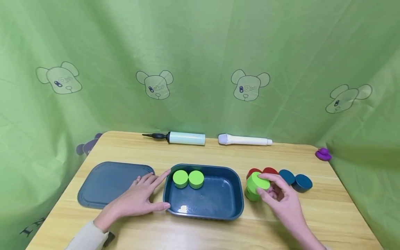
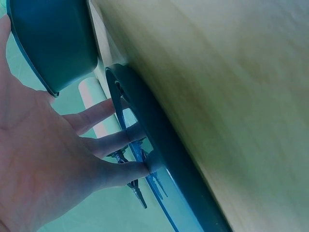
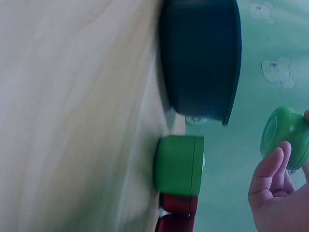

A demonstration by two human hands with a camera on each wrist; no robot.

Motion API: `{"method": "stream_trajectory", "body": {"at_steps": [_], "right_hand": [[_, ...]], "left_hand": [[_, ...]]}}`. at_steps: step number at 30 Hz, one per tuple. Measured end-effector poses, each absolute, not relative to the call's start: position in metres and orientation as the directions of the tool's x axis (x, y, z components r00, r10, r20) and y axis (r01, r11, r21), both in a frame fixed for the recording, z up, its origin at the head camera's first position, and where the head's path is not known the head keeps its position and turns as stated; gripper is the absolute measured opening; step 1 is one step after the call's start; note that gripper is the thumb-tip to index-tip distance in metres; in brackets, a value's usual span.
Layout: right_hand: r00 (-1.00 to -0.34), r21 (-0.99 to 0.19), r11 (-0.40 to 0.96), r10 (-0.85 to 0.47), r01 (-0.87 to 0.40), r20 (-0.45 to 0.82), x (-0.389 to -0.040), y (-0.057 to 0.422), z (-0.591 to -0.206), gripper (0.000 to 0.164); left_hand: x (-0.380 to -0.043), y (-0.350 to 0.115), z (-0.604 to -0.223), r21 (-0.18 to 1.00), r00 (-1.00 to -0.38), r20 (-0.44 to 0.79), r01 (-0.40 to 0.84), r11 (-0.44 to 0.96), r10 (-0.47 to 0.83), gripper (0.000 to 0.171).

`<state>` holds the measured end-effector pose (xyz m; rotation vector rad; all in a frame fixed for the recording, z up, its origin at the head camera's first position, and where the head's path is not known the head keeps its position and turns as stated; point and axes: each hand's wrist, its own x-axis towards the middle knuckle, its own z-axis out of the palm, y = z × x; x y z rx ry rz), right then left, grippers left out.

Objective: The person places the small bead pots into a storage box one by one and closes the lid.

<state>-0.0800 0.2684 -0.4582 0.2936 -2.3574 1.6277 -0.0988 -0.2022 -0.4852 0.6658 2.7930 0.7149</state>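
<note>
A blue rectangular box (image 1: 203, 205) sits mid-table with two lime-green round lidded containers (image 1: 196, 178) in its back left corner. My right hand (image 1: 282, 199) pinches another green round container (image 1: 258, 181) between thumb and fingers; the right wrist view shows it raised off the table. Below it on the table stands one more green container (image 3: 176, 164), right of the box. My left hand (image 1: 137, 198) is spread, with thumb and forefinger at the box's left rim. Its other fingertips rest on the edge of the flat blue lid (image 1: 107, 184), as the left wrist view shows.
Behind the right hand are two red round containers (image 1: 270, 171), then two dark blue ones (image 1: 302, 183). A hand pump (image 1: 186, 138) and a white toy microphone (image 1: 245, 140) lie along the back edge. A purple piece (image 1: 323, 154) is at the back right corner.
</note>
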Motion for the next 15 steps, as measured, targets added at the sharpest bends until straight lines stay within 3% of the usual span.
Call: {"method": "stream_trajectory", "body": {"at_steps": [8, 15], "right_hand": [[-0.939, -0.88, 0.331, -0.072, -0.341, 0.337, -0.088, 0.246, -0.46, 0.043], [-0.962, -0.904, 0.329, -0.076, -0.272, 0.262, -0.093, 0.227, -0.461, 0.039]], "left_hand": [[-0.098, -0.202, -0.486, 0.496, -0.883, -0.064, 0.376, 0.783, 0.464, 0.103], [-0.098, -0.203, -0.484, 0.5, -0.884, -0.063, 0.374, 0.781, 0.463, 0.104]]}}
